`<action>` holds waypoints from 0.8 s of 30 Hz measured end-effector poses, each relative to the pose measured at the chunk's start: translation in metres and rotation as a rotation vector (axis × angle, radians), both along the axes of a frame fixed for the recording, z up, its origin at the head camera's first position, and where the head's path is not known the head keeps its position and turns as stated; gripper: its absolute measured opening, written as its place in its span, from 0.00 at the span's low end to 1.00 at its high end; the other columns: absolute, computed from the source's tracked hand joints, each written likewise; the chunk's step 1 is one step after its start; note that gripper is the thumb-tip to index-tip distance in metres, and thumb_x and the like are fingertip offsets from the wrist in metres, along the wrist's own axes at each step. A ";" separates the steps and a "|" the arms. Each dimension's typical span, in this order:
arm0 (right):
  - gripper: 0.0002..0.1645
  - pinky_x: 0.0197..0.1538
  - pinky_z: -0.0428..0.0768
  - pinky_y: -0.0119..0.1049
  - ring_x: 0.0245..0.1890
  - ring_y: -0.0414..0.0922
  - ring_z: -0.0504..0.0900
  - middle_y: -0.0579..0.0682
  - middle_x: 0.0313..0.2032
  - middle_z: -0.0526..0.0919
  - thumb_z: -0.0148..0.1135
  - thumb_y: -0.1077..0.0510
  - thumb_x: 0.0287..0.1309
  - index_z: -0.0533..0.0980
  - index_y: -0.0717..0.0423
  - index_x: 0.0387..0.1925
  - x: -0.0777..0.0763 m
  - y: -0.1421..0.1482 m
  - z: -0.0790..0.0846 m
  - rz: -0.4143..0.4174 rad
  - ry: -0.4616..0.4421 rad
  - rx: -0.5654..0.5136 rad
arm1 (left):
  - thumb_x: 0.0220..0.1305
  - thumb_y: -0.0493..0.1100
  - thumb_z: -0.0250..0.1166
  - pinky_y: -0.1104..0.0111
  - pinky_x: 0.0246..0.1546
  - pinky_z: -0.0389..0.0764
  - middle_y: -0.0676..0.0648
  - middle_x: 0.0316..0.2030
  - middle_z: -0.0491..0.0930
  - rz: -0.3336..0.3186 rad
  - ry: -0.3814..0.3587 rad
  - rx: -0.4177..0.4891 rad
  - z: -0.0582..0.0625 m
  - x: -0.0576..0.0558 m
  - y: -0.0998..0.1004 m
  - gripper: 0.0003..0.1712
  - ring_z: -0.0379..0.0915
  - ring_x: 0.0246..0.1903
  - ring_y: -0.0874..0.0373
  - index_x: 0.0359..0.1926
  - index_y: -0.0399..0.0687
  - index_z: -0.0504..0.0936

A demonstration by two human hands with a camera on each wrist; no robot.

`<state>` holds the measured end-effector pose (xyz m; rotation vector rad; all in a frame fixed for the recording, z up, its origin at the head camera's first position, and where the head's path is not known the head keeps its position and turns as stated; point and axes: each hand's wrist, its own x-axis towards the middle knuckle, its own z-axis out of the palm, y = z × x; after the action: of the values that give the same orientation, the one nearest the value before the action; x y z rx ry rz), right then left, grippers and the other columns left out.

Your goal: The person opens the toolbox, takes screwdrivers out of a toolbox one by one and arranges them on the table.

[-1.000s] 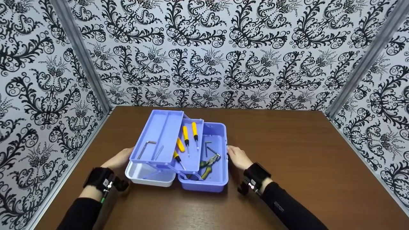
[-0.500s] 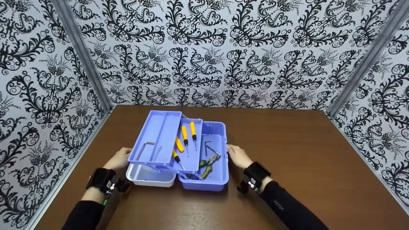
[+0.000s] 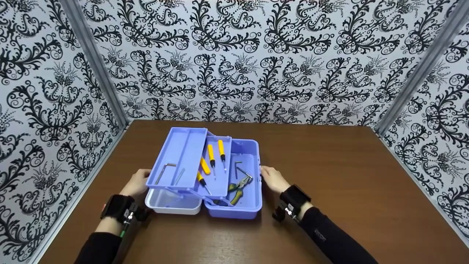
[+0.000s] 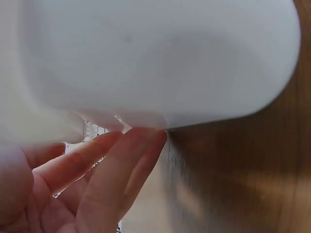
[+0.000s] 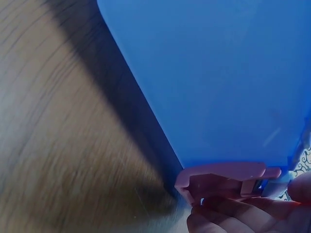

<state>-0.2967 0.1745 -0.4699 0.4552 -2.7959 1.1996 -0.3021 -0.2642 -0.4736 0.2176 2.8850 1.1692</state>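
A lilac toolbox [image 3: 234, 213] stands on the table with its white lid [image 3: 176, 211] folded out to the left. Its upper tray [image 3: 198, 137] carries a hex key [image 3: 165, 169]; in the tray below lie several yellow-handled screwdrivers [image 3: 211, 154]. Pliers [image 3: 240, 189] and more hex keys rest in the bottom. My left hand [image 3: 137, 182] is at the lid's left side, and in the left wrist view its extended fingertips touch the white wall. On the opposite side, my right hand [image 3: 274, 179] has its fingers beside a pink latch [image 5: 218, 171].
The brown wooden table [image 3: 329, 157] extends well to the right of the toolbox and in front of it. Patterned walls [image 3: 234, 73] enclose the back and both sides. Black cameras are strapped to both wrists.
The upper trays have shifted slightly left, while the lid's left edge has edged right. My left hand has moved slightly right. The right hand stays almost still.
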 end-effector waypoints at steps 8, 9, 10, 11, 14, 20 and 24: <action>0.22 0.64 0.74 0.58 0.59 0.63 0.77 0.68 0.53 0.82 0.42 0.63 0.73 0.76 0.73 0.55 0.000 0.002 0.003 0.007 -0.013 0.029 | 0.69 0.38 0.55 0.56 0.53 0.80 0.31 0.48 0.84 -0.062 -0.003 0.060 0.001 -0.001 -0.007 0.19 0.79 0.49 0.43 0.53 0.27 0.80; 0.22 0.63 0.74 0.58 0.58 0.63 0.77 0.68 0.52 0.82 0.42 0.62 0.73 0.76 0.73 0.55 0.000 0.002 0.003 0.005 -0.018 0.030 | 0.70 0.38 0.55 0.58 0.54 0.80 0.31 0.49 0.83 -0.069 -0.008 0.078 0.003 0.000 -0.008 0.20 0.79 0.50 0.44 0.54 0.27 0.79; 0.22 0.63 0.74 0.57 0.58 0.63 0.77 0.68 0.53 0.82 0.43 0.62 0.73 0.75 0.73 0.56 -0.001 0.002 0.004 -0.001 -0.021 0.030 | 0.70 0.39 0.55 0.60 0.53 0.80 0.31 0.50 0.83 -0.075 -0.024 0.103 0.005 0.000 -0.008 0.21 0.79 0.50 0.45 0.56 0.27 0.79; 0.22 0.64 0.73 0.57 0.58 0.64 0.77 0.69 0.53 0.81 0.44 0.61 0.73 0.75 0.74 0.56 -0.002 0.002 0.004 -0.009 -0.022 0.030 | 0.71 0.40 0.55 0.63 0.53 0.79 0.32 0.50 0.83 -0.071 -0.029 0.123 0.007 0.001 -0.009 0.21 0.79 0.50 0.47 0.57 0.28 0.78; 0.24 0.64 0.73 0.57 0.59 0.65 0.76 0.70 0.56 0.79 0.48 0.59 0.72 0.72 0.74 0.59 -0.004 0.002 0.004 -0.037 -0.002 0.041 | 0.74 0.44 0.55 0.71 0.49 0.80 0.33 0.52 0.82 -0.058 -0.046 0.176 0.015 0.003 -0.010 0.24 0.81 0.48 0.52 0.61 0.29 0.75; 0.28 0.63 0.75 0.57 0.57 0.65 0.78 0.71 0.56 0.79 0.61 0.64 0.61 0.70 0.72 0.61 -0.005 0.002 0.017 -0.049 0.135 0.078 | 0.79 0.53 0.44 0.64 0.57 0.80 0.30 0.60 0.75 -0.048 -0.070 0.355 0.034 0.006 -0.010 0.32 0.80 0.54 0.51 0.68 0.30 0.66; 0.32 0.65 0.72 0.59 0.58 0.66 0.76 0.69 0.56 0.79 0.68 0.67 0.51 0.71 0.71 0.60 -0.006 -0.004 0.036 -0.018 0.226 0.096 | 0.78 0.59 0.41 0.48 0.66 0.70 0.33 0.66 0.69 -0.087 -0.101 0.432 0.047 0.008 -0.006 0.36 0.75 0.61 0.50 0.72 0.35 0.62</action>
<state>-0.3031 0.1709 -0.4342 0.5345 -2.6651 0.9475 -0.2943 -0.2705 -0.4270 0.2765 2.4765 1.7167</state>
